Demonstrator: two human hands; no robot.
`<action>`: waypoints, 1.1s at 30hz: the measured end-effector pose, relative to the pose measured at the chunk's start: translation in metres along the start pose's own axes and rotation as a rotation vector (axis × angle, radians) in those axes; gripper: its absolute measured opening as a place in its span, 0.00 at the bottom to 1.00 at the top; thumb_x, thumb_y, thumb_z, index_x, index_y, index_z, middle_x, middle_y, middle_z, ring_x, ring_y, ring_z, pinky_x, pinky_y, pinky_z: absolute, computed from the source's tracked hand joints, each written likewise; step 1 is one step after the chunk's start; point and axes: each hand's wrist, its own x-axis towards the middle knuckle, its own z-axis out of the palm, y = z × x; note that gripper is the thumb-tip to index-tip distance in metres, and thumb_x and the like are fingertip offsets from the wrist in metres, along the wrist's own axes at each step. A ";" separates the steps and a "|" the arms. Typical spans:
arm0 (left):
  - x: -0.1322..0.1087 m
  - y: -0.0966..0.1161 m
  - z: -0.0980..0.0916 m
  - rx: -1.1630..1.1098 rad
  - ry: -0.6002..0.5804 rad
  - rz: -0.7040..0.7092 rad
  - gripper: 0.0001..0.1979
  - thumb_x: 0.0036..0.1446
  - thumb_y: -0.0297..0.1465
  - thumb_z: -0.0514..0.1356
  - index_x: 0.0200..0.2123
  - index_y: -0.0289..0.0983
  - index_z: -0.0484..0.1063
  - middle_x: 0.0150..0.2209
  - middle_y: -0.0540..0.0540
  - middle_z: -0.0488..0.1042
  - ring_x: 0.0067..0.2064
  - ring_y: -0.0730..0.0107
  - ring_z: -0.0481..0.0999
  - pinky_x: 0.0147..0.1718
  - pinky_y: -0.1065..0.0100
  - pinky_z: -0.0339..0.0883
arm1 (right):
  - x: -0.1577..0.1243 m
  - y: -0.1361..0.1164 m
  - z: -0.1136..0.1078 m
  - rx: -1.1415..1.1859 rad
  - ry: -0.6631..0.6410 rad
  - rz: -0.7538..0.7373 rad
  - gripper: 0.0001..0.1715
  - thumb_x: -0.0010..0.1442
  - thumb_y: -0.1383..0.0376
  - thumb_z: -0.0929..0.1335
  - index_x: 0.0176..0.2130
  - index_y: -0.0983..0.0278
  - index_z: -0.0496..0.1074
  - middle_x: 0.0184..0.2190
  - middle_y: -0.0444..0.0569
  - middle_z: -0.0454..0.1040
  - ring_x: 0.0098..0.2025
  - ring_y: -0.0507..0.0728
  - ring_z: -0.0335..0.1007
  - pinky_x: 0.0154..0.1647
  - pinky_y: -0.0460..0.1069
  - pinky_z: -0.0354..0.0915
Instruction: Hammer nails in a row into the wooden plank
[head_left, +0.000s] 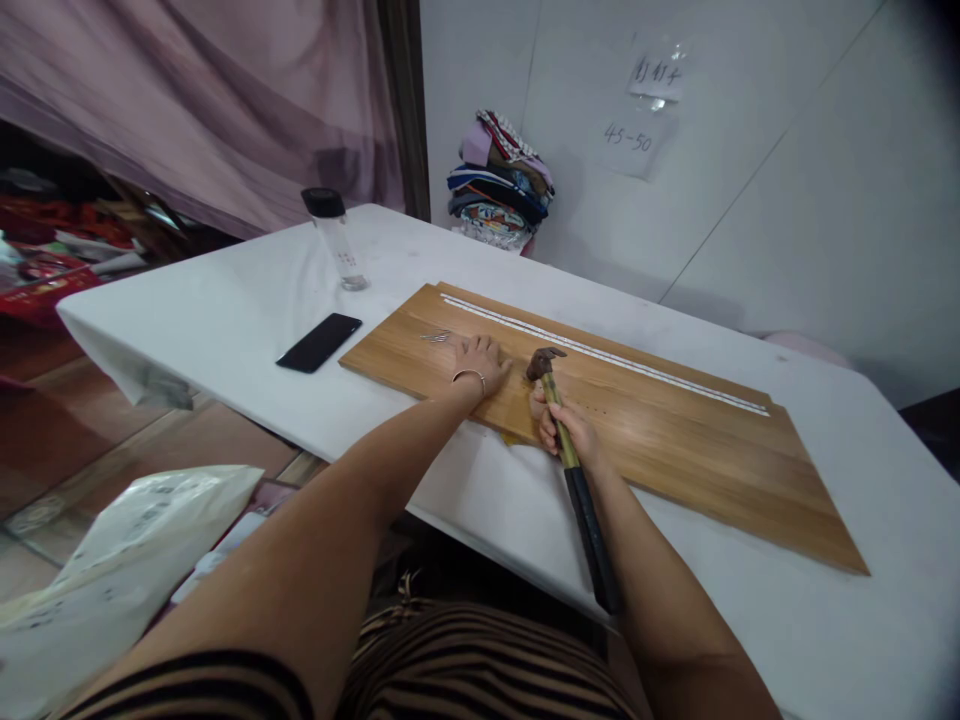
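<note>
A wooden board (697, 440) lies on the white table, with two white printed strips (600, 355) running along its far edge. My right hand (566, 428) is closed around the upper handle of a claw hammer (571, 455), whose rusty head points away from me above the board. Fingers apart, my left hand (480, 362) rests flat on the left part of the board. Just left of its fingers is a small bunch of thin nails (436, 336). A short row of dark dots marks the board right of the hammer; I cannot tell whether they are nail heads or holes.
On the left of the white table (210, 290) are a black phone (320, 342) and a clear bottle with a black lid (341, 245). Folded cloths (499, 190) are stacked by the wall. A white plastic bag (142, 550) sits below the near left edge.
</note>
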 end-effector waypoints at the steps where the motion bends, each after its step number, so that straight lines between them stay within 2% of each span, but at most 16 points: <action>1: 0.000 0.000 0.000 0.003 -0.004 -0.003 0.27 0.74 0.44 0.47 0.63 0.37 0.74 0.71 0.34 0.69 0.73 0.46 0.62 0.70 0.43 0.54 | 0.000 0.000 0.000 0.003 -0.002 -0.006 0.29 0.56 0.47 0.76 0.48 0.61 0.70 0.18 0.32 0.64 0.15 0.50 0.61 0.13 0.44 0.52; 13: 0.000 -0.001 0.001 -0.007 -0.006 -0.016 0.26 0.73 0.44 0.49 0.65 0.39 0.73 0.73 0.36 0.67 0.74 0.47 0.61 0.71 0.44 0.54 | 0.001 0.002 -0.001 -0.020 0.005 -0.003 0.32 0.56 0.45 0.76 0.49 0.60 0.68 0.18 0.32 0.64 0.15 0.51 0.60 0.13 0.45 0.51; 24: 0.000 -0.002 0.001 -0.009 0.002 -0.010 0.27 0.73 0.44 0.48 0.63 0.39 0.74 0.71 0.36 0.69 0.73 0.47 0.62 0.71 0.43 0.53 | 0.001 0.000 0.002 -0.017 0.022 0.000 0.34 0.53 0.43 0.77 0.48 0.60 0.68 0.18 0.32 0.64 0.15 0.51 0.60 0.13 0.44 0.51; 33: -0.003 0.001 -0.006 -0.014 -0.027 -0.014 0.27 0.73 0.44 0.47 0.65 0.39 0.73 0.73 0.36 0.67 0.74 0.46 0.60 0.71 0.43 0.53 | 0.001 0.003 -0.001 0.005 0.011 0.007 0.30 0.56 0.46 0.76 0.48 0.60 0.69 0.17 0.31 0.64 0.15 0.50 0.61 0.13 0.44 0.52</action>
